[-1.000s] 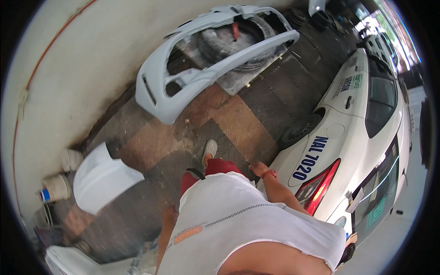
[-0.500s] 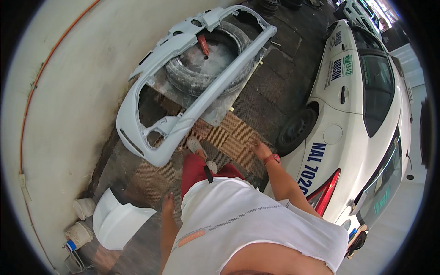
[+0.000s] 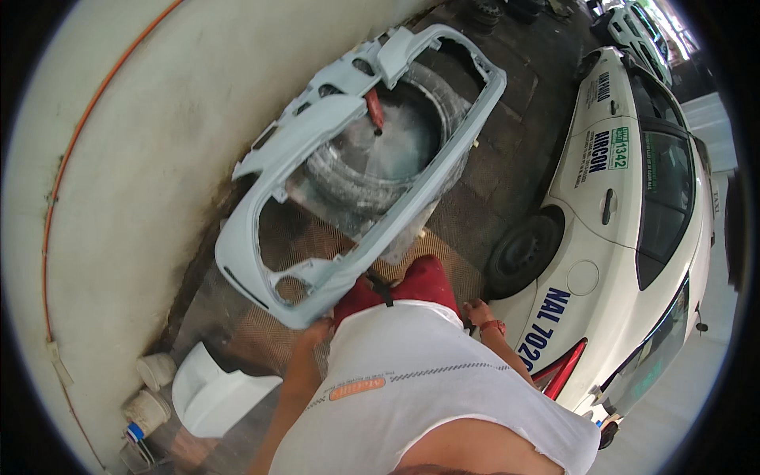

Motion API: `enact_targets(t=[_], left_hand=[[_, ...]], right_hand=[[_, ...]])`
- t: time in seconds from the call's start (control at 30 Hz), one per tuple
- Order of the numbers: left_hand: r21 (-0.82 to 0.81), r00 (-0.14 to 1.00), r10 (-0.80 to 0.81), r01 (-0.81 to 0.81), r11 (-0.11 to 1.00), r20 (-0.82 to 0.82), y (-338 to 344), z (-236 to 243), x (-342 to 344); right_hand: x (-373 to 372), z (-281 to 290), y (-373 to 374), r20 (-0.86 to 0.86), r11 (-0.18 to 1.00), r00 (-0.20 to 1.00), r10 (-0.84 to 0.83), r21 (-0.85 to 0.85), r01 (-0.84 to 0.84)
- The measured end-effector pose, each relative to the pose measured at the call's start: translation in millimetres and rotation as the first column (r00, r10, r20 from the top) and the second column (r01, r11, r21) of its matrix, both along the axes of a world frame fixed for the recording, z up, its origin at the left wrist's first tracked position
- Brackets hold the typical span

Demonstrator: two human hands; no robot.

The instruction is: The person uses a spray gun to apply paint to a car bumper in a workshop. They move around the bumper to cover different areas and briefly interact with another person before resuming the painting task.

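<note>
A pale grey car bumper cover (image 3: pixel 370 247) lies over a dusty tyre (image 3: pixel 455 101), its near rounded end reaching toward my legs. My left hand (image 3: pixel 320 329) is at the edge of that near end; whether it touches is not plain, and its fingers are mostly hidden. My right hand (image 3: pixel 477 312), with a red watch on the wrist, hangs beside my red shorts near the white car (image 3: pixel 583 237). Its fingers are loosely bent and apart, with nothing seen in them. A red cylindrical object (image 3: pixel 374 109) rests inside the tyre ring.
To the right the car's rear wheel (image 3: pixel 526 252) stands close to my right hand. A curved white panel (image 3: pixel 214 393) lies on the floor at lower left, next to two dirty buckets (image 3: pixel 148 409). Along the left wall (image 3: pixel 134 198) runs an orange hose (image 3: pixel 73 142).
I have come closer to the bumper cover, which now overlaps my legs in view. My left hand has moved up to its near end; my right hand has drawn back toward my hip.
</note>
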State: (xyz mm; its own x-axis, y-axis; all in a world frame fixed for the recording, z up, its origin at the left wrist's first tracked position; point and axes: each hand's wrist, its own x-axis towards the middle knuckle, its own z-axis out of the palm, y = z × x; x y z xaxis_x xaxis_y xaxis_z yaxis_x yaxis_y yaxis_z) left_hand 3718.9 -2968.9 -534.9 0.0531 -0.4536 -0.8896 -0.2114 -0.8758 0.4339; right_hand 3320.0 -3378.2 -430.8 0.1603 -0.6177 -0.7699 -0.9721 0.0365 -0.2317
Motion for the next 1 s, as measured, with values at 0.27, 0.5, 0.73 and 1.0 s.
enact_targets(t=[0.27, 0.5, 0.73, 1.0], left_hand=[[0.322, 0.925, 0.366, -0.319, 0.891, -0.097, -23.7, 18.4, -14.0], [0.244, 0.811, 0.576, -0.581, 0.776, 0.100, -77.7, 56.3, -70.1], [0.151, 0.624, 0.760, -0.781, 0.606, 0.180, -169.6, 71.9, -141.8], [0.099, 0.594, 0.781, -0.804, 0.587, 0.194, -204.9, 74.0, -184.2]], right_hand=[[76.5, 20.6, -96.7, 0.068, 0.991, 0.994, 0.085, -0.108, -0.078], [98.6, -13.1, -228.6, 0.104, 0.952, 0.955, 0.279, -0.157, -0.261], [92.2, -31.1, -343.6, 0.067, 0.951, 0.952, 0.298, -0.109, -0.290], [66.8, -70.4, -387.2, 0.143, 0.962, 0.961, 0.237, -0.173, -0.211]])
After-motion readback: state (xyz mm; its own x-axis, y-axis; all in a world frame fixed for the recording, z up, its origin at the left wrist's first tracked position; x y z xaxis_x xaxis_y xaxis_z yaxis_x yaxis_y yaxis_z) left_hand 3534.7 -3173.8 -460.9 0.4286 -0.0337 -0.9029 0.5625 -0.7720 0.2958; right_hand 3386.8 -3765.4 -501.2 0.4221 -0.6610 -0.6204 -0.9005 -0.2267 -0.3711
